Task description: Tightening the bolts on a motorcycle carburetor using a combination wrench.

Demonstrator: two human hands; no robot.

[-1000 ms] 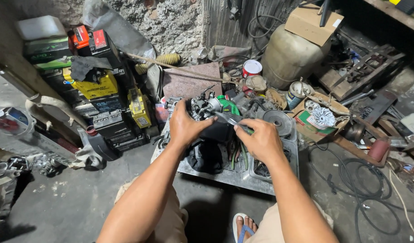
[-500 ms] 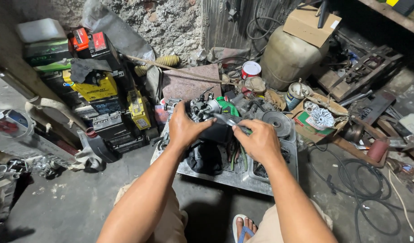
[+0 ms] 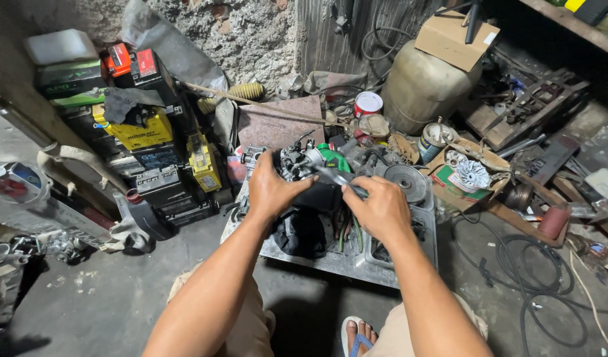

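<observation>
My left hand (image 3: 272,192) grips a small grey metal engine part (image 3: 297,162) with pipes and fittings, held above a metal tray (image 3: 330,264). My right hand (image 3: 381,208) is closed round the handle of a slim metal tool (image 3: 330,175) whose tip reaches into the part. Under my hands the tray holds a black cloth (image 3: 303,233), wires and greasy parts. A green piece (image 3: 332,157) sits just behind the engine part.
Stacked batteries and boxes (image 3: 142,132) stand at the left wall. A large plastic jug (image 3: 420,89), a cardboard box (image 3: 456,36), tins and a round metal disc (image 3: 404,182) lie behind. Black cables (image 3: 535,277) coil on the floor at right. My sandalled foot (image 3: 358,334) is below.
Both hands stay on the engine part and tool with only slight shifts; the view has moved a little.
</observation>
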